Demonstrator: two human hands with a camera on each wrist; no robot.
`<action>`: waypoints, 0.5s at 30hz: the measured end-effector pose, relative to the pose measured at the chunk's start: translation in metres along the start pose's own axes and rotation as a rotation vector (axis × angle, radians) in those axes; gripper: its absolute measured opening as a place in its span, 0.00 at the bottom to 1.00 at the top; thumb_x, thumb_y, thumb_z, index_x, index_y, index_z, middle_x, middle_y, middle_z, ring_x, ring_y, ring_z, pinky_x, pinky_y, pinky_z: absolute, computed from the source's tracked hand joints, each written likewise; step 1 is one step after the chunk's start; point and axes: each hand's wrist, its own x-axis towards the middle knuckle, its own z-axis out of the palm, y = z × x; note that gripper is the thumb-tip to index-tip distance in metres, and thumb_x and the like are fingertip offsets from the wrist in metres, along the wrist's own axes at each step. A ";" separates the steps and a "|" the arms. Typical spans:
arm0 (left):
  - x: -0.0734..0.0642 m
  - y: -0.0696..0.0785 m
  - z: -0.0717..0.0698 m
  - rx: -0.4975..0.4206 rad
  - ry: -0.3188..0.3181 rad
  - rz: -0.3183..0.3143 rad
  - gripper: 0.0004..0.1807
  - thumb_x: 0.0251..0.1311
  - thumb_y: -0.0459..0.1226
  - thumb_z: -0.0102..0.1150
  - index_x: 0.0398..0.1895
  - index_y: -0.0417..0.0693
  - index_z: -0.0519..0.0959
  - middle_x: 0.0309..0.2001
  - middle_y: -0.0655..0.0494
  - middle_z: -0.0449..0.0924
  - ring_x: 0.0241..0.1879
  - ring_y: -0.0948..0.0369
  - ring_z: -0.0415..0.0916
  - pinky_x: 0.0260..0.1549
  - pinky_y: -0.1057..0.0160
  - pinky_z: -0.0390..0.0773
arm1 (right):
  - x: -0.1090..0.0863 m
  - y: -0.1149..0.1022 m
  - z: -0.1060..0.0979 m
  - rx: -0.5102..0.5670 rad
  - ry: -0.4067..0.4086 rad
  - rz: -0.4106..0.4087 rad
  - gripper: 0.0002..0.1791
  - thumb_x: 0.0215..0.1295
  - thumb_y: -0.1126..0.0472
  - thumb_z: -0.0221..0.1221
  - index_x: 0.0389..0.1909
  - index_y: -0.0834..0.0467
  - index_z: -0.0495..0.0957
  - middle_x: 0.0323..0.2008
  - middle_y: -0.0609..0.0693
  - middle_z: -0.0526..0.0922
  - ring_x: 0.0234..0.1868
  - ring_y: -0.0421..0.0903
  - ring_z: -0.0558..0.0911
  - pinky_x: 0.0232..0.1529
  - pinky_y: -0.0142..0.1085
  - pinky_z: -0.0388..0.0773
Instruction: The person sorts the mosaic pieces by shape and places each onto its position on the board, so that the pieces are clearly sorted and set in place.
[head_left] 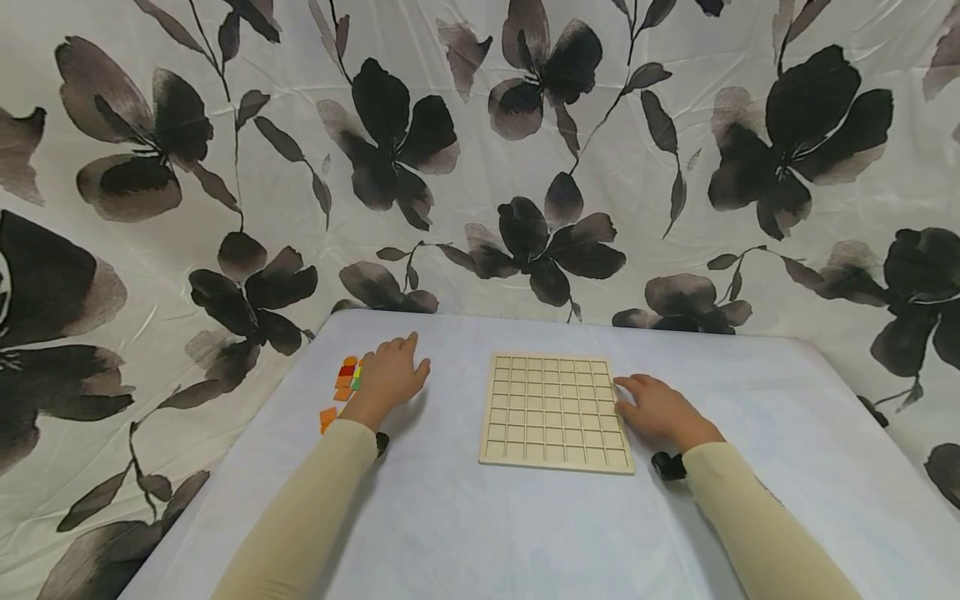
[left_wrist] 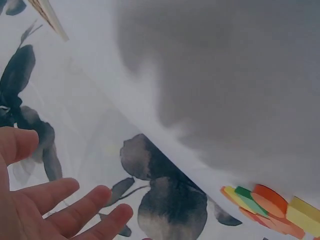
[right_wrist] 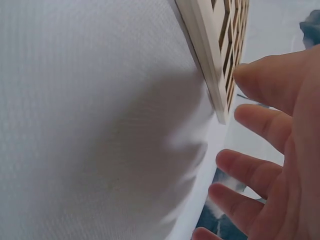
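Note:
A pale wooden board [head_left: 555, 412] with a grid of square recesses lies flat at the middle of the table. Small flat pieces [head_left: 343, 394] in orange, red, yellow and green are gathered to its left, partly hidden behind my left hand [head_left: 388, 377]. That hand hovers over the table beside them, fingers spread and holding nothing; the left wrist view shows the pieces [left_wrist: 270, 200] apart from its fingers. At the board's right edge is my right hand [head_left: 660, 410], its fingers spaced apart. Its thumb [right_wrist: 265, 77] is close to the board's rim; whether it touches, I cannot tell.
A white cloth [head_left: 480, 533] covers the table. Behind and to the sides hangs a pale sheet [head_left: 465, 275] printed with dark flowers. Dark straps or devices sit at both wrists, the right one [head_left: 668, 466] showing more fully.

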 end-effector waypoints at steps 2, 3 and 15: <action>-0.002 -0.002 0.000 0.000 -0.009 -0.003 0.35 0.69 0.53 0.41 0.73 0.42 0.57 0.67 0.40 0.67 0.65 0.42 0.65 0.60 0.37 0.65 | 0.000 -0.001 0.001 -0.001 -0.008 0.004 0.30 0.72 0.50 0.47 0.71 0.57 0.62 0.69 0.67 0.63 0.69 0.67 0.62 0.64 0.61 0.62; -0.003 -0.004 0.000 0.001 -0.013 -0.003 0.35 0.69 0.53 0.41 0.73 0.42 0.58 0.67 0.40 0.67 0.65 0.41 0.65 0.60 0.37 0.65 | 0.000 -0.001 0.001 0.002 -0.014 0.007 0.30 0.71 0.50 0.47 0.71 0.57 0.62 0.69 0.67 0.62 0.69 0.67 0.62 0.64 0.62 0.62; -0.012 -0.024 -0.003 -0.050 0.005 0.021 0.32 0.69 0.47 0.41 0.70 0.36 0.61 0.64 0.35 0.69 0.62 0.38 0.68 0.59 0.40 0.69 | -0.003 -0.006 0.002 0.048 -0.064 0.032 0.30 0.72 0.50 0.46 0.72 0.56 0.60 0.70 0.68 0.60 0.69 0.68 0.61 0.65 0.62 0.61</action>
